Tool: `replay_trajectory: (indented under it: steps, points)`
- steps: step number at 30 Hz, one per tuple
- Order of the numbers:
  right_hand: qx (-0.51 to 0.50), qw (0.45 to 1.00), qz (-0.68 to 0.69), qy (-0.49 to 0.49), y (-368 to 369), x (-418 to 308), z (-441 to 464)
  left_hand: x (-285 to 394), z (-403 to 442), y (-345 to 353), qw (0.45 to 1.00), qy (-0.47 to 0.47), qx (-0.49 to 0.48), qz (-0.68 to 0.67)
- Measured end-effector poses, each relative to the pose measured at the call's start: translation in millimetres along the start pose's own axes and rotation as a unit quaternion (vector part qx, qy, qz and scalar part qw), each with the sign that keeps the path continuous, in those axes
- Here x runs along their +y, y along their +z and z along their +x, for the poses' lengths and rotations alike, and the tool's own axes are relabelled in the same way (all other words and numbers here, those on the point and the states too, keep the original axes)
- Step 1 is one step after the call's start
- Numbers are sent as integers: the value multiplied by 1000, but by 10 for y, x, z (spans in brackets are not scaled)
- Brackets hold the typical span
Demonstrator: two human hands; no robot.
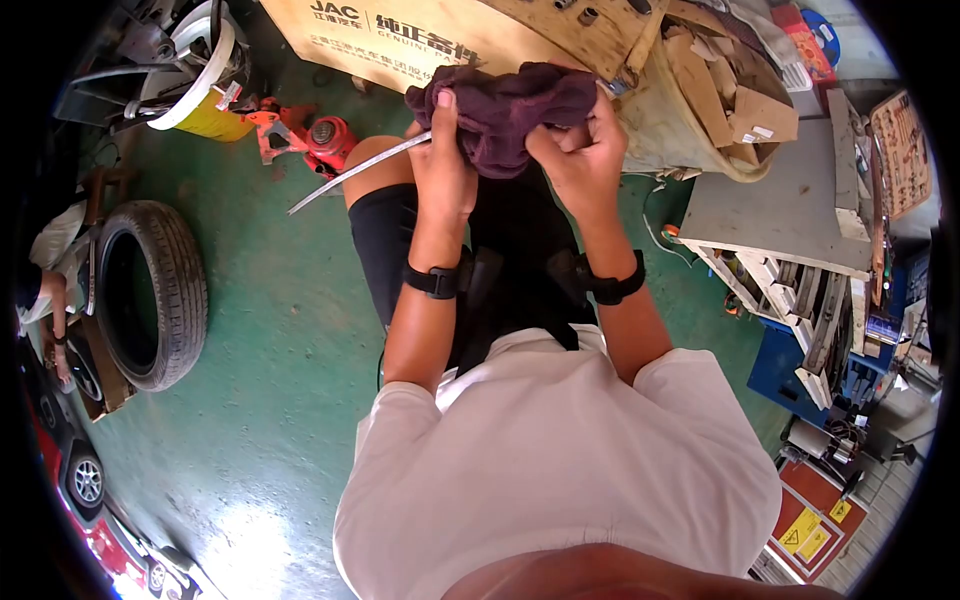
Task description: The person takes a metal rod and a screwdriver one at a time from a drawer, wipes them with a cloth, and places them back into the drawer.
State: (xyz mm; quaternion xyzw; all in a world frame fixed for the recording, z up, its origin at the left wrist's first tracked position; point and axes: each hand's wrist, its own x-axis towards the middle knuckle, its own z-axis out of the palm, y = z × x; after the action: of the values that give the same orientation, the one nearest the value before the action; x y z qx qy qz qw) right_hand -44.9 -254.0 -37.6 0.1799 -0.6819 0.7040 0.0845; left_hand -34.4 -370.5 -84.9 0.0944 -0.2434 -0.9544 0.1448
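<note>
A dark maroon cloth (505, 110) is bunched up between my two hands, above my lap. My left hand (442, 170) grips its left side, thumb pointing up along the fabric. From that same hand a thin silver metal bar (360, 168) sticks out to the lower left; its inner end is hidden by the palm and the cloth. My right hand (585, 160) pinches the right side of the cloth, with its thumb pressed on the folds and its fingers partly behind them.
Before me stands a JAC cardboard box (350, 40). A red jack (325, 140) and a white-yellow bucket (215, 100) are at the left, above a tyre (155, 295). Another person's arm (58, 310) shows at far left. Right are a scrap-filled bin (690, 150) and grey workbench (760, 215).
</note>
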Motion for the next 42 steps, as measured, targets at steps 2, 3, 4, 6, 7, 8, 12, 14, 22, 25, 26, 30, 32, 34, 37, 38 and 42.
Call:
replay_trajectory:
  steps: [2, 3, 4, 6, 7, 8, 12, 14, 22, 25, 26, 30, 32, 34, 37, 38, 42]
  points:
    - [-7, 998, -50, -36, -113, 48, -26, 2, -12, -3, 1000, 3, -8, 5]
    - [-16, 992, -99, -72, -177, 101, -53, 3, -18, -10, 1000, 6, -15, 9]
    - [-17, 992, -99, -71, -260, 230, -92, 3, -24, -21, 1000, 7, -13, 9]
    - [-14, 990, -121, -70, -339, 436, -144, 7, -27, -49, 999, 12, -21, 40]
    - [-14, 989, -128, -70, -323, 454, -158, 16, -27, -64, 999, 13, -19, 39]
    - [-29, 996, 16, -82, -271, 471, -201, 32, -19, -79, 999, -9, -15, 35]
    - [-45, 996, 79, -24, -228, 383, -185, 25, 43, -131, 997, -49, -30, -50]
    - [-57, 998, 39, -9, -119, 231, -124, 28, 39, -99, 998, -40, -24, -40]
    - [-27, 997, 53, -58, -56, 319, 44, 67, 64, -46, 999, 31, -13, -1]
    - [-12, 997, -28, -70, -53, 285, 64, 82, 58, -28, 998, 25, -63, 9]
    - [-9, 991, -110, -77, -54, 283, 70, 68, 32, 4, 998, 37, -35, 27]
    - [21, 999, -27, 8, -12, 294, 61, 55, -6, -21, 999, 29, -33, 6]
    - [32, 998, 21, -41, -103, 425, 86, 67, -42, -12, 998, 21, -60, 13]
    - [55, 990, 123, -36, -91, 280, 102, 91, -36, -26, 994, -8, -106, 28]
    - [92, 964, 247, -19, -197, 45, 106, 99, -48, -31, 990, 15, -115, 78]
    - [104, 963, 247, -32, -266, 25, 108, 118, -11, -49, 989, 17, -121, 81]
    - [133, 958, 248, -52, -459, -106, 166, 90, 45, -76, 972, 106, -127, 166]
